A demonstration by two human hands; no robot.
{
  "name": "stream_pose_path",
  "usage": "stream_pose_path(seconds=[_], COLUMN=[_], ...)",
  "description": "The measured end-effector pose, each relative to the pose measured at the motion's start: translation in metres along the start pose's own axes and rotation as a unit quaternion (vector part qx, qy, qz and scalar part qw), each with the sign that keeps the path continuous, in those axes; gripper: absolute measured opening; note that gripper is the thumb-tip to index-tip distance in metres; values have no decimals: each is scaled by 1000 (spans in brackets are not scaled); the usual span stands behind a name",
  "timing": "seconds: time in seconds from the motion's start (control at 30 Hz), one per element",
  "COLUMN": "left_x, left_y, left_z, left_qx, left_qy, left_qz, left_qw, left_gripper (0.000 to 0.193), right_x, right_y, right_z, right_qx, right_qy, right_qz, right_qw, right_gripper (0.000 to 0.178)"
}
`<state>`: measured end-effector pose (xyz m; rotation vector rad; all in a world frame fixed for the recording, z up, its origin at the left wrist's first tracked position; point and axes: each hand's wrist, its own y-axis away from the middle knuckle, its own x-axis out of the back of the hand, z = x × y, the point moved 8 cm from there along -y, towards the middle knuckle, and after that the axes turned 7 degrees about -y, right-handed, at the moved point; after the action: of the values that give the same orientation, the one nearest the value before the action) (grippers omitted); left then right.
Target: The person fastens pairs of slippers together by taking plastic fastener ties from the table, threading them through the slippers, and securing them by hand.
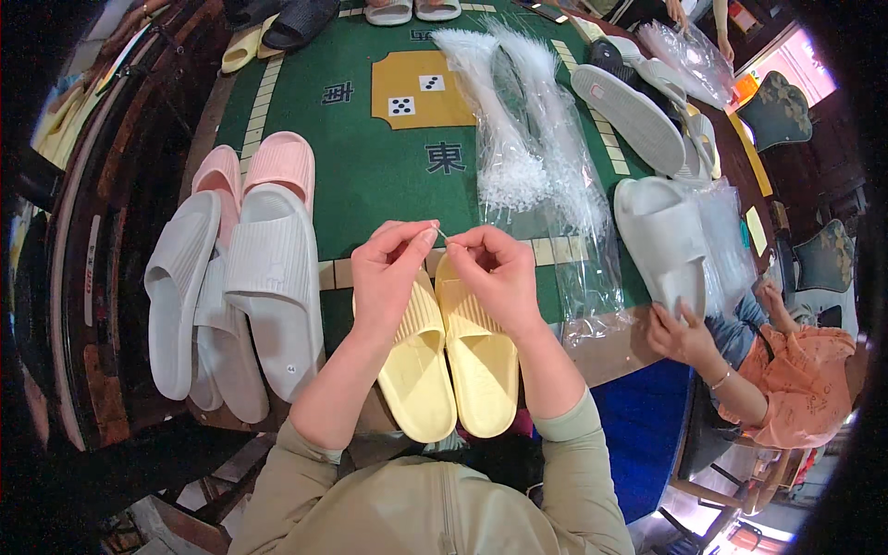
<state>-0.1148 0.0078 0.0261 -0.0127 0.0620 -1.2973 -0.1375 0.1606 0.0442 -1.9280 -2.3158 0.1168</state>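
My left hand [396,270] and my right hand [499,277] meet over the toe ends of a pair of pale yellow slide slippers. Both hands pinch thumb against forefinger on a short, thin plastic strand [440,231] stretched between them. The left slipper [418,393] and the right slipper [487,393] lie side by side at the table's near edge, toes pointing away from me. My fingers and wrists hide parts of their ribbed straps. Beyond the right hand lie two bundles of white plastic strands [518,139], partly in clear film.
Grey slippers [270,268] and pink slippers [280,166] are heaped at the left on the green mat [342,194]. More slippers [638,120] line the right side. A child in orange [795,375] reaches a hand to a light grey slipper [668,240]. Another person's hands [680,14] show far right.
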Motion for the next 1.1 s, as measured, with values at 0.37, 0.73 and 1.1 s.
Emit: stream_pose_path(seconds=[0.37,0.73,1.1], left_x=[-14,-4,1], left_y=[0,5,5], left_z=[9,-8,-13], left_qx=[-60,-16,-13], left_qy=[-72,-73,-88], left_qz=[-17,-17,-6], left_qw=[995,997,996], left_gripper=[12,14,9], right_x=[4,-1,-2], right_y=[-4,1,0], right_z=[-1,-1,-1], right_qx=[2,7,15], right_qy=[-20,-33,9], right_qz=[12,-10,-15], right_qw=[1000,999,1000], right_gripper=[8,10,11])
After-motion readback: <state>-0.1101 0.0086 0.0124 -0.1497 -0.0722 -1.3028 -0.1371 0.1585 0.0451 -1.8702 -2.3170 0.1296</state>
